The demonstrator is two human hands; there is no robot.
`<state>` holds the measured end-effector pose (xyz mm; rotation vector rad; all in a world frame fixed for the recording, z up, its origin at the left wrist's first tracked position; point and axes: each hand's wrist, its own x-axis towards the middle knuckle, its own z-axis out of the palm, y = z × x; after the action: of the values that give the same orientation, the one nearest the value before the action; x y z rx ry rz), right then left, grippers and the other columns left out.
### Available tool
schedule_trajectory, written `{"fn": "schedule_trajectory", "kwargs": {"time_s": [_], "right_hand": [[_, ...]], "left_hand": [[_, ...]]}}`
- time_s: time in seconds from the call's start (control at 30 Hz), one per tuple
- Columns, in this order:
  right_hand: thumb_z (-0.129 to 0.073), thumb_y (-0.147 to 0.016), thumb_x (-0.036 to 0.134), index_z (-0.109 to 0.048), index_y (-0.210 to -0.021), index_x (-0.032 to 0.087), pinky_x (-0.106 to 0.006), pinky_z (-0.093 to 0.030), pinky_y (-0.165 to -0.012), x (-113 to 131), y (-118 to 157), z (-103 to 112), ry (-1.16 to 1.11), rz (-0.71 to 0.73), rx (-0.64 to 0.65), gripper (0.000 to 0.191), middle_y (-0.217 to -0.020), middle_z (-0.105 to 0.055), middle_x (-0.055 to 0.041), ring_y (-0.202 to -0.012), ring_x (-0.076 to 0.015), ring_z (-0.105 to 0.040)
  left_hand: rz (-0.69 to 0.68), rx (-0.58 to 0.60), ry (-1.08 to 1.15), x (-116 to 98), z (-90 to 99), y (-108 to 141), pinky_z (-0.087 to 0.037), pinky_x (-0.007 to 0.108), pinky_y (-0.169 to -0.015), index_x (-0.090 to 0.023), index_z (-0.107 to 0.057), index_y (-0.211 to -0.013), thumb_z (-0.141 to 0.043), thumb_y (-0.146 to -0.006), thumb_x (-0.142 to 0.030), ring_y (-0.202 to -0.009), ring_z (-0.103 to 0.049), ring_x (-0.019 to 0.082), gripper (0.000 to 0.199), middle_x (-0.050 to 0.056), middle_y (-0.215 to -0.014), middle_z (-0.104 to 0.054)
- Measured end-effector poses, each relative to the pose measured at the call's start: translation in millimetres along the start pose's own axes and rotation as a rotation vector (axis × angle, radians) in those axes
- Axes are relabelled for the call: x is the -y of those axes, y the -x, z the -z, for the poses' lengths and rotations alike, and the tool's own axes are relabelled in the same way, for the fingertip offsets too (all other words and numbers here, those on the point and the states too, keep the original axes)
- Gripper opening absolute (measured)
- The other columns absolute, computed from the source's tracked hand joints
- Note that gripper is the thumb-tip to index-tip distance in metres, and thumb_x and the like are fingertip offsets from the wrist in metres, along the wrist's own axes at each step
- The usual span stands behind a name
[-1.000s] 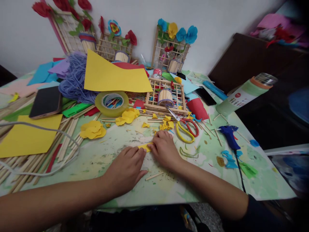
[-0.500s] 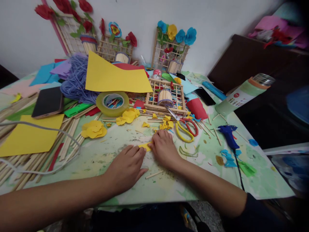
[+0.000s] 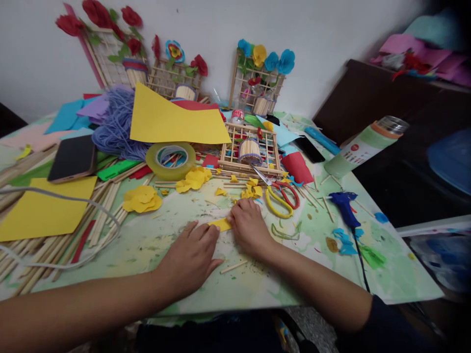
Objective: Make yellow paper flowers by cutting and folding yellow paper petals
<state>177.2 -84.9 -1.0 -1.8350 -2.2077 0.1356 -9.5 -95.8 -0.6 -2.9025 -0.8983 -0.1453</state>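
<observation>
1. Here's the table [image 3: 397, 274], crowded along its far edge and left side, with the work laid out by the middle of the near edge.
2. Big yellow sheet [image 3: 172, 120] next, propped over the pile left of centre, towards the far edge.
3. Just right of it lies a stick lattice [image 3: 250, 149] with its little pot, back from the table's middle.
4. Over by the right edge, a pale green bottle [image 3: 362, 147] leans outward.
5. Now the hands! Left hand [image 3: 189, 257], in from the near edge: grip wide, thumb held out, fingertips down at the strip's left end.
6. Right hand [image 3: 250, 228], facing it: fingers bent in over the strip's other end; whether that grip pinches, I can't tell.
7. Scissors [image 3: 274, 185] just beyond the right hand, blades towards the far edge.
8. Blue glue gun [image 3: 346, 208], near the right edge.
9. Yellow paper flower [image 3: 142, 198], beyond the left hand, towards the table's left side.
10. And the smallest, the yellow strip [image 3: 221, 224]: flat on the table between both hands, midway along, nearer the near edge.
</observation>
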Motion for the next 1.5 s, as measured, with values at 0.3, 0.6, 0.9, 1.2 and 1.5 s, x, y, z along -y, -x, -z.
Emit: {"fn": "schedule_trajectory", "kwargs": {"time_s": [0.3,0.6,0.9,1.2,1.5], "right_hand": [[-0.050,-0.087,0.041,-0.053,-0.116,0.015,-0.042,-0.031,-0.097,-0.3,4.2,1.9,-0.052,0.123,-0.015,0.039,-0.126,-0.048,-0.0149,-0.117,-0.0271,-0.039],[-0.023,-0.078,0.076,-0.017,-0.144,0.006,-0.042,-0.004,-0.114,4.8,17.6,18.9,-0.086,0.443,0.282,0.097,-0.150,-0.018,-0.0171,-0.141,-0.0244,-0.010],[-0.027,-0.078,0.076,-0.017,-0.145,0.007,-0.044,-0.004,-0.114,-3.0,22.1,22.8,-0.080,0.374,0.298,0.097,-0.151,-0.016,-0.0166,-0.141,-0.0252,-0.009],[-0.049,-0.089,0.040,-0.047,-0.129,0.015,-0.037,-0.031,-0.101,-11.4,12.2,21.3,-0.086,0.413,0.086,0.048,-0.130,-0.054,-0.0110,-0.123,-0.0213,-0.044],[-0.048,-0.088,0.020,-0.066,-0.080,0.017,-0.029,-0.038,-0.072,-16.5,6.9,9.1,-0.047,0.447,-0.111,0.020,-0.074,-0.067,-0.0042,-0.076,-0.0159,-0.057]], "left_hand": [[-0.019,0.003,-0.008,0.9,-1.9,-2.1,-0.033,0.046,-0.098,-0.007,-0.062,-0.111,-0.050,-0.085,-0.042,-0.105,-0.050,0.031,0.045,0.016,-0.113,-0.060],[0.045,-0.074,-0.075,-3.1,-4.0,4.8,-0.022,0.055,-0.103,-0.009,-0.065,-0.107,-0.046,-0.087,-0.041,-0.108,-0.049,0.030,0.042,0.017,-0.111,-0.063],[0.009,0.031,-0.027,11.8,4.9,-4.2,-0.046,0.040,-0.077,-0.014,-0.067,-0.083,-0.046,-0.088,-0.017,-0.081,-0.057,0.023,0.022,0.008,-0.084,-0.064],[0.025,0.033,0.009,27.1,9.4,-10.4,-0.048,0.031,-0.066,-0.014,-0.064,-0.093,-0.040,-0.084,-0.007,-0.081,-0.060,0.021,0.026,0.009,-0.091,-0.065],[0.004,-0.145,0.006,37.5,6.9,-19.5,-0.046,0.033,-0.071,-0.013,-0.063,-0.087,-0.040,-0.086,-0.010,-0.081,-0.057,0.021,0.024,0.009,-0.085,-0.064]]}}
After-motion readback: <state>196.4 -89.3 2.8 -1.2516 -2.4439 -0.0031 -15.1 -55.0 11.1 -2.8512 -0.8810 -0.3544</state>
